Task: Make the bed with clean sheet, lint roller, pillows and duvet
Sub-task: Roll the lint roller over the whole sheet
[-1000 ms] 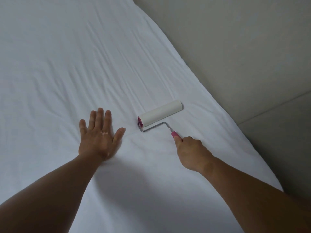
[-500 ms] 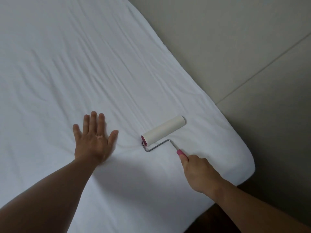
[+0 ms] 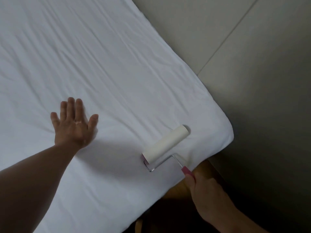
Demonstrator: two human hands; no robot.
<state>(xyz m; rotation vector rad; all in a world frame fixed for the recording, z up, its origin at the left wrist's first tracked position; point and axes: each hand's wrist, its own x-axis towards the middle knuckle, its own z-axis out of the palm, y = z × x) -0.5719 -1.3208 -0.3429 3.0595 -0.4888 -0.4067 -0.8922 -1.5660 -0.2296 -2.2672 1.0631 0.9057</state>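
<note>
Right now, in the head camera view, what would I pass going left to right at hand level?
left hand flat on the sheet → lint roller → right hand gripping its pink handle → floor

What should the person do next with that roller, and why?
Probably push the lint roller away, up across the sheet. The right hand grips its pink handle, the roll lies on the sheet close to the bed's near corner, and wrinkled sheet stretches beyond it. The left hand presses flat, holding the fabric steady.
</note>
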